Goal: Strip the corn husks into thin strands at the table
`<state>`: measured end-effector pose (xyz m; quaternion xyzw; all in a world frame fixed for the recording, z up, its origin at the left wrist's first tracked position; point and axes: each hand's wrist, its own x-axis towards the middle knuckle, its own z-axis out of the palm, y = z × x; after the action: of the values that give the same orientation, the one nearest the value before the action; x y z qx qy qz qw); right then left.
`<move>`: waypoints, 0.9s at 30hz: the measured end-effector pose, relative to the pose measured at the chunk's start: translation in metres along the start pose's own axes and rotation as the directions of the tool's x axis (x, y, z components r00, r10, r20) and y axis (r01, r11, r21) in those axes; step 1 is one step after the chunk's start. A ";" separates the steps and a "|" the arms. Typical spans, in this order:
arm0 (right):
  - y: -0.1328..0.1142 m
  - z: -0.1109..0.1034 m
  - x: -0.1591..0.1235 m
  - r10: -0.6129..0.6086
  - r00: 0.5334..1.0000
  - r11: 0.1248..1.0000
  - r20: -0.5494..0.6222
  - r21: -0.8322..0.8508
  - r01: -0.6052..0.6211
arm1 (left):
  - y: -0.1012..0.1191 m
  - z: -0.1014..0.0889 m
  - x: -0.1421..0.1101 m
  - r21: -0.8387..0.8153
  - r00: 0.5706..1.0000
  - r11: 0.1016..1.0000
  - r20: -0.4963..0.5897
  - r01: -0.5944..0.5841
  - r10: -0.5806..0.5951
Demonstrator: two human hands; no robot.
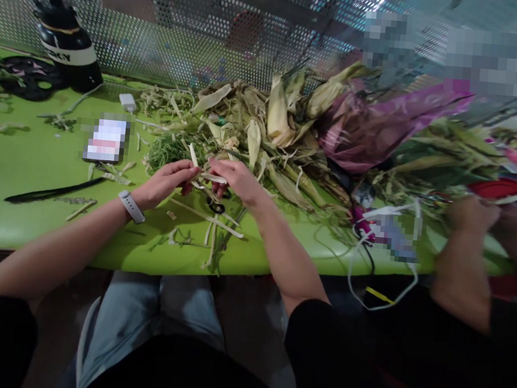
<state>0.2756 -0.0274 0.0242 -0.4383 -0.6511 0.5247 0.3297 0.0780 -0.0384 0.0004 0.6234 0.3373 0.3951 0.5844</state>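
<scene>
Over the green tabletop, my left hand [169, 181] is closed, fingers pinching a pale dried husk strip [193, 154] that sticks up from them. My right hand [238, 180] faces it, closed around another pale husk strip [213, 178] that runs between the two hands. Exactly how the strips cross at the fingertips is too small to make out. Under my right hand lies a dark ring-shaped thing [216, 206], partly hidden. Loose strips and stems [213, 219] are scattered below. Just behind my hands sits a tangle of green strings [165, 151].
Dried corn husks [280, 120] are heaped behind my hands, beside a pink plastic bag [359, 130]. To the left are a lit phone [106, 139], a black strap [55, 191] and a black bottle [70, 47]. At right, a co-worker's hands [474, 216] are near a white cable [350, 268].
</scene>
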 end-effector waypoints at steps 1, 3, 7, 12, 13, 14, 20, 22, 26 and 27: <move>-0.001 0.000 -0.001 -0.012 1.000 1.000 0.019 -0.026 0.013 | -0.001 0.000 0.001 -0.023 1.000 1.000 -0.023 -0.004 0.004; 0.000 0.001 -0.002 -0.066 0.998 0.996 0.011 -0.064 0.067 | -0.002 0.000 0.001 -0.045 0.999 0.999 -0.049 -0.006 0.004; 0.007 0.004 0.001 -0.139 0.990 0.984 -0.027 -0.113 0.135 | -0.002 0.002 0.000 -0.001 0.998 1.000 -0.046 0.030 -0.030; 0.015 0.006 0.005 -0.216 0.975 0.952 -0.044 -0.233 0.200 | -0.001 0.002 -0.001 0.062 0.995 0.996 -0.081 0.059 -0.054; 0.015 0.006 0.005 -0.229 0.972 0.945 -0.044 -0.250 0.211 | -0.001 0.002 -0.001 0.066 0.994 0.995 -0.087 0.070 -0.064; 0.015 0.007 0.005 -0.241 0.969 0.939 -0.047 -0.262 0.221 | -0.002 0.002 -0.001 0.065 0.993 0.995 -0.089 0.079 -0.074; 0.014 0.008 0.005 -0.331 0.931 0.892 -0.151 -0.372 0.257 | -0.008 0.000 0.001 0.032 0.995 0.997 -0.071 0.074 -0.071; 0.014 0.008 0.005 -0.363 0.909 0.873 -0.206 -0.416 0.254 | -0.006 -0.001 0.001 0.055 0.996 0.996 -0.062 0.074 -0.071; 0.016 0.008 0.006 -0.391 0.885 0.847 -0.253 -0.474 0.238 | -0.001 0.001 0.000 0.071 0.997 0.994 -0.013 0.080 -0.079; 0.017 0.008 0.007 -0.393 0.884 0.843 -0.253 -0.483 0.236 | -0.001 0.001 0.000 0.059 0.997 0.995 0.000 0.082 -0.082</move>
<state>0.2699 -0.0229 0.0057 -0.4708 -0.7485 0.2177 0.4131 0.0789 -0.0387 -0.0003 0.6264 0.3732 0.3600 0.5820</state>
